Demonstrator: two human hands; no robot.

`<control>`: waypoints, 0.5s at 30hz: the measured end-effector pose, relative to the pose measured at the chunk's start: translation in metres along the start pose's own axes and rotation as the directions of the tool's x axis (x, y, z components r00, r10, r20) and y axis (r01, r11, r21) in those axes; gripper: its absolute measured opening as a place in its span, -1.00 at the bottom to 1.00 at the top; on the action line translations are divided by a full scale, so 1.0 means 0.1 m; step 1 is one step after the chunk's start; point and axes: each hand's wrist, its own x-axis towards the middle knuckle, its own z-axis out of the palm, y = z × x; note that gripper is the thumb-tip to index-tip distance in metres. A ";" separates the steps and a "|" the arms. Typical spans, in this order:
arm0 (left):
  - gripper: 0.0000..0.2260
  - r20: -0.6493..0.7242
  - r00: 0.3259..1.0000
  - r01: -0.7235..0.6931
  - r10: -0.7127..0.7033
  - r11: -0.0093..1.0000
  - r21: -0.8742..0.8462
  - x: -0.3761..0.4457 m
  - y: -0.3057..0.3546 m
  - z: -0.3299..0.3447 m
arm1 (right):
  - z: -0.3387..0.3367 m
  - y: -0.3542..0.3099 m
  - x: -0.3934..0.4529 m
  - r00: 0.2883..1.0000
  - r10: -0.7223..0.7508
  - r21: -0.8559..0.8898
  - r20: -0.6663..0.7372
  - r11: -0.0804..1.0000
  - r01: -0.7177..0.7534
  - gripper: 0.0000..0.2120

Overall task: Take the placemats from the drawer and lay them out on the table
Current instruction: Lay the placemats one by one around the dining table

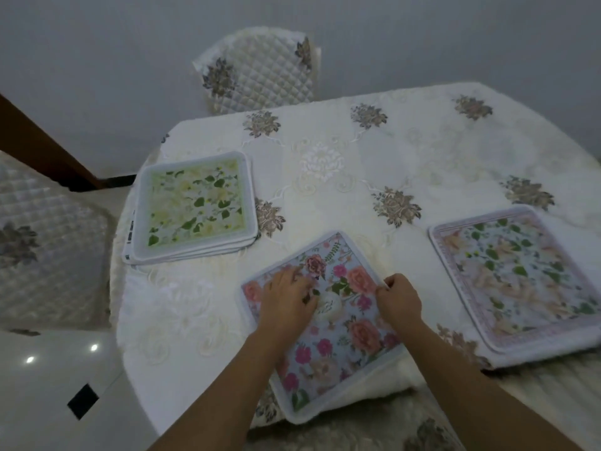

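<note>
A rose-patterned placemat (328, 323) lies flat and skewed at the near edge; a pale-flowered placemat (517, 278) lies right; a green-leafed stack (192, 206) sits far left.

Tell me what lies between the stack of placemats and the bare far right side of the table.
Nothing visible. From the stack of placemats to the far right of the table lies only bare embroidered cloth. The rose placemat and pale placemat lie nearer, off that path.

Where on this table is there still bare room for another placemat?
Bare cloth runs along the far edge, behind the green stack and peach placemat, toward the chair. The near edge is crowded: rose placemat under both hands.
</note>
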 end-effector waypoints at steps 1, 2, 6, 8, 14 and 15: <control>-0.68 0.033 0.999 -0.029 0.029 1.000 -0.005 -0.04 0.06 0.07 | 0.02 0.08 -0.06 1.000 0.018 -0.013 0.013 1.000 -0.018 -0.92; -0.66 0.067 0.996 -0.056 0.056 0.998 0.001 -0.09 0.10 0.14 | 0.04 0.15 -0.12 0.999 0.015 -0.040 0.030 0.999 -0.014 -0.91; -0.61 0.098 0.992 -0.077 0.075 0.997 0.021 -0.33 0.18 0.31 | 0.08 0.17 -0.29 0.993 -0.114 -0.225 0.003 0.968 0.112 -0.83; -0.59 0.097 0.995 -0.029 0.028 0.999 0.013 -0.43 0.17 0.35 | 0.11 0.09 -0.29 0.975 -0.224 -0.326 0.006 0.921 0.214 -0.64; -0.53 0.021 0.980 0.197 -0.197 0.980 0.023 -0.78 -0.07 0.23 | 0.23 -0.24 -0.16 0.937 -0.333 -0.426 0.103 0.837 0.344 -0.57; -0.52 0.012 0.963 0.268 -0.268 0.963 0.017 -0.84 -0.12 0.20 | 0.25 -0.27 -0.16 0.939 -0.322 -0.442 0.117 0.830 0.340 -0.54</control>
